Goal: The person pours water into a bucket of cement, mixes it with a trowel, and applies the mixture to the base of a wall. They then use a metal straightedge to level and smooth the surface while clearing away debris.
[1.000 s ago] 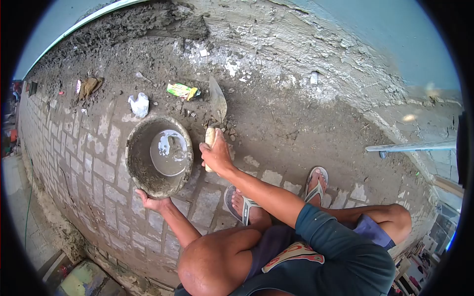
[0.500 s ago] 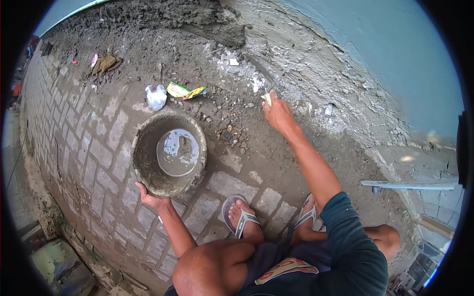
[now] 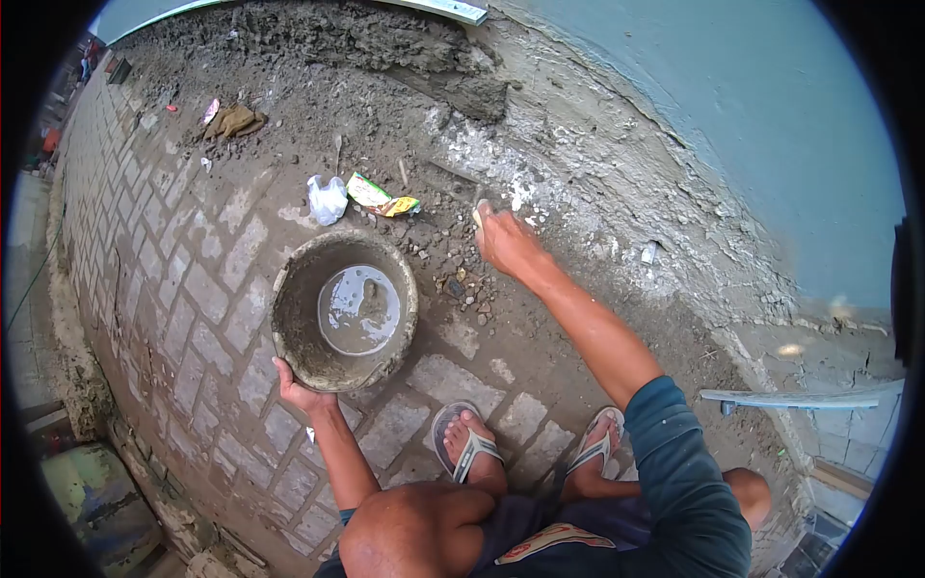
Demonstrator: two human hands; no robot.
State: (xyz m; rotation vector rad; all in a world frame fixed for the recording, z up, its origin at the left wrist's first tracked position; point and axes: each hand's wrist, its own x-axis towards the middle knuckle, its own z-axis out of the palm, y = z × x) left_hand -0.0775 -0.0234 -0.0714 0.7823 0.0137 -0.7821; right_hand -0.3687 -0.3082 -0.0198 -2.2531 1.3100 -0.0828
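Left of centre, the mud-caked bucket [image 3: 302, 306] is held by the left hand [image 3: 306, 394], presumably for steadiness. Near upper centre, a trowel [image 3: 456, 172] is clasped in the right hand [image 3: 511, 242].

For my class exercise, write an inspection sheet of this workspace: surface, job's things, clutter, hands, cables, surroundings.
Surface: paving blocks, dirty, beside loose soil.
Job's things: bucket with wet grey contents; trowel, blade low over the soil.
Clutter: white plastic bag and coloured wrapper beyond the bucket; stones; brown crumpled item.
Hands: left hand against the bucket's near side, fingers partly hidden; right hand grips the trowel handle.
Cables: thin line at far left; cable or hose, cannot tell.
Surroundings: blue-painted wall, rough and chipped low down; pale board at right.
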